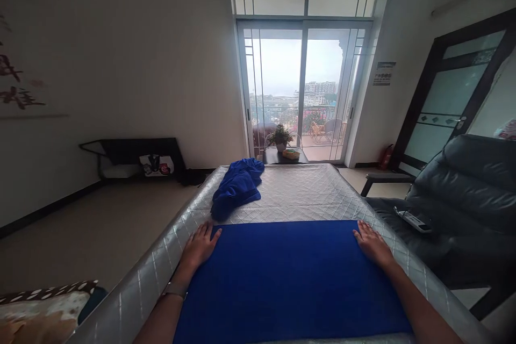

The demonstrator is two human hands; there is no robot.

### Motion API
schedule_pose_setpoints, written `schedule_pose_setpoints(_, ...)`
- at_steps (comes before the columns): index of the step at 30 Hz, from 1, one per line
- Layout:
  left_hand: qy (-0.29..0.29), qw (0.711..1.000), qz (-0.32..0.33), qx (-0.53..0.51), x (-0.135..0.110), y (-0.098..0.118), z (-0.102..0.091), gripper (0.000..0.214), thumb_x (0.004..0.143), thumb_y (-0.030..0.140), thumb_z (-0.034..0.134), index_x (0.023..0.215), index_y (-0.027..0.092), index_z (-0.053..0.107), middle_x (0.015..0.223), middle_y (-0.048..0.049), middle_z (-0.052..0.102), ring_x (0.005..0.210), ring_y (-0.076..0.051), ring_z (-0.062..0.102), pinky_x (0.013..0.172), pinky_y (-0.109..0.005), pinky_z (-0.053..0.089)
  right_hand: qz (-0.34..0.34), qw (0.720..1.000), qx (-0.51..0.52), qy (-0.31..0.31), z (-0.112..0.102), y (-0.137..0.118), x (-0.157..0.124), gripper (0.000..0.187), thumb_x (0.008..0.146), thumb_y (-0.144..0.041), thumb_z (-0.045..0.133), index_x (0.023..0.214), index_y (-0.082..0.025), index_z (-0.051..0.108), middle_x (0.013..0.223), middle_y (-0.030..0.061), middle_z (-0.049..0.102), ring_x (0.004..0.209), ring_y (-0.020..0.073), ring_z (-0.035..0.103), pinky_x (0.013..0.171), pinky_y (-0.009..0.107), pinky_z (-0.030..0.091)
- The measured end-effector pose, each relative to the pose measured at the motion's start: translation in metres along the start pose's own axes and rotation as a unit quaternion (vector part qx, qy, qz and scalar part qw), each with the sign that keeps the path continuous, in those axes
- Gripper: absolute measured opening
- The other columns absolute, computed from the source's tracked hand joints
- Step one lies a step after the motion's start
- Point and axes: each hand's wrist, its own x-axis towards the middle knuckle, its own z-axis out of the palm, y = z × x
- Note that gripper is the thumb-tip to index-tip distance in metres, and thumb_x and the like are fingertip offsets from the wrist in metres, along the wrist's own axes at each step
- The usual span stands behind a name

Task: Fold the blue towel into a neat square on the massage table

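Observation:
A blue cloth lies spread flat in front of me on a table with a silvery quilted cover. My left hand rests at the cloth's far left corner, palm down with fingers stretched out. At the far right corner, my right hand lies flat with its fingers extended. Neither hand grips anything. Beyond the spread piece, a crumpled blue cloth sits in a heap near the table's left edge.
A dark armchair with a power strip on its seat stands at the right. Behind the table, a small stand holds a potted plant. On the left, a black bench carries a bag. Patterned fabric shows at lower left.

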Motion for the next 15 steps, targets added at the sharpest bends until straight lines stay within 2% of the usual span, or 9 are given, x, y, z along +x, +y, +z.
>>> schedule_pose_setpoints(5,0.003,0.999,-0.009,0.031,0.0,0.0,-0.004,0.071,0.1,0.053,0.025,0.154,0.008,0.033,0.161,-0.0164,0.028,0.151,-0.028,0.023,0.123,-0.048,0.016,0.005,1.0,0.013,0.006,-0.006,-0.011,-0.005,0.068,0.101,-0.043,0.015,0.158,-0.008,0.021,0.165,0.007,0.018,0.152,0.0205,0.016,0.124,0.04,0.013)
schedule_pose_setpoints(8,0.049,0.996,-0.012,0.072,-0.001,0.022,-0.015,0.075,0.098,0.056,0.028,0.151,0.003,0.039,0.159,-0.0199,0.031,0.15,-0.032,0.025,0.122,-0.051,0.015,0.003,1.0,0.017,0.005,-0.009,-0.012,-0.007,0.068,0.101,-0.043,0.015,0.158,-0.007,0.022,0.165,0.0078,0.02,0.152,0.0218,0.017,0.123,0.041,0.014)
schedule_pose_setpoints(9,0.065,0.995,-0.004,0.079,-0.003,0.038,-0.018,0.076,0.098,0.057,0.028,0.15,0.002,0.04,0.159,-0.0212,0.031,0.149,-0.033,0.026,0.122,-0.051,0.015,0.003,1.0,0.017,0.006,-0.009,-0.012,-0.007,0.068,0.101,-0.042,0.015,0.158,-0.006,0.022,0.165,0.0079,0.02,0.152,0.0219,0.017,0.123,0.042,0.014)
schedule_pose_setpoints(11,0.075,0.994,0.045,0.067,-0.009,0.083,-0.022,0.076,0.1,0.056,0.026,0.149,0.0,0.042,0.158,-0.022,0.033,0.148,-0.034,0.028,0.122,-0.048,0.018,0.003,1.0,0.02,0.009,-0.008,-0.012,-0.007,0.068,0.101,-0.042,0.015,0.158,-0.006,0.022,0.165,0.0078,0.02,0.152,0.0219,0.017,0.123,0.042,0.014)
schedule_pose_setpoints(15,0.016,0.975,0.221,-0.014,-0.028,0.191,-0.011,0.071,0.103,0.056,0.014,0.152,0.012,0.042,0.158,-0.0134,0.036,0.148,-0.026,0.03,0.122,-0.043,0.024,0.003,0.999,0.035,0.017,-0.005,-0.012,-0.006,0.067,0.101,-0.042,0.016,0.158,-0.007,0.023,0.165,0.0076,0.02,0.152,0.0216,0.017,0.123,0.042,0.013)
